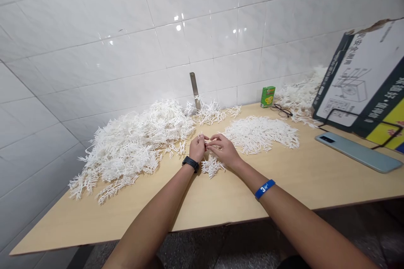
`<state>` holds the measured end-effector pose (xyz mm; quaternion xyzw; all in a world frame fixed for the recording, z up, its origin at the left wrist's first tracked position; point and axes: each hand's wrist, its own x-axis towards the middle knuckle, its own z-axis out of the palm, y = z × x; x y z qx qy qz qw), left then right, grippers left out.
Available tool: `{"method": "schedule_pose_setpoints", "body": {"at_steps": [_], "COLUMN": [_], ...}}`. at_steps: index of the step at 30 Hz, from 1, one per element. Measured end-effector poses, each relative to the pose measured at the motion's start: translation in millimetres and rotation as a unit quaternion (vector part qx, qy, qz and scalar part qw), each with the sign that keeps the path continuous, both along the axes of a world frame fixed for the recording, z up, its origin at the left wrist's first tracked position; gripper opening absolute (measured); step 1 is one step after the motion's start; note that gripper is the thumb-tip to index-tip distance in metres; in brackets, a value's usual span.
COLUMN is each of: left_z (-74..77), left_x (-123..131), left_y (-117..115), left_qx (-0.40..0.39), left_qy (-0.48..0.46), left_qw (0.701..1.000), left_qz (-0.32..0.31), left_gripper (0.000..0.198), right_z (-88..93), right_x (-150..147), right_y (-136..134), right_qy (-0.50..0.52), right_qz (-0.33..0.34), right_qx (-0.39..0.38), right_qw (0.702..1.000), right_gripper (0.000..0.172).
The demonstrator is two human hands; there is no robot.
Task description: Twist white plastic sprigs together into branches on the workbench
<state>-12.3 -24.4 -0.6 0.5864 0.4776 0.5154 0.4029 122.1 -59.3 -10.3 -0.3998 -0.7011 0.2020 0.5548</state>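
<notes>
My left hand (197,148) and my right hand (223,149) meet over the middle of a light wooden table (221,201). Both pinch a small white plastic piece (205,144) between their fingertips. A small clump of white branched plastic pieces (212,166) lies just below my right hand. A big heap of the same white pieces (132,143) spreads to the left. A flatter pile (260,133) lies to the right of my hands. My left wrist wears a black band, my right a blue one.
A phone (358,152) lies on the right, beside a large cardboard box (362,80). Glasses (280,110) and a small green box (268,96) stand by the tiled wall. More white pieces (299,92) pile up at the back right. A metal strip (195,85) leans against the wall.
</notes>
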Motion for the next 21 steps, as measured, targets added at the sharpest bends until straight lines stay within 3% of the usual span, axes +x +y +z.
{"method": "schedule_pose_setpoints", "body": {"at_steps": [6,13,18,21], "left_z": [2.2,6.3,3.7,-0.9], "left_x": [0,2,0,-1], "left_y": [-3,-14,-12,-9], "left_qx": [-0.052,-0.053,-0.044,-0.028], "left_qy": [-0.054,-0.043,0.020,0.054], "left_qw": [0.991,0.969,0.963,0.964], "left_qz": [-0.114,-0.236,-0.266,-0.258], "left_gripper": [0.048,0.058,0.071,0.069], "right_z": [2.0,1.0,0.3,-0.4], "right_x": [3,5,6,6], "right_y": [2,7,11,12], "right_qy": [0.112,0.272,0.340,0.329], "right_qz": [-0.024,0.044,0.045,0.047], "right_qx": [-0.049,-0.157,-0.191,-0.199], "right_qw": [0.992,0.948,0.920,0.922], "right_gripper": [0.020,0.031,0.032,0.032]}}
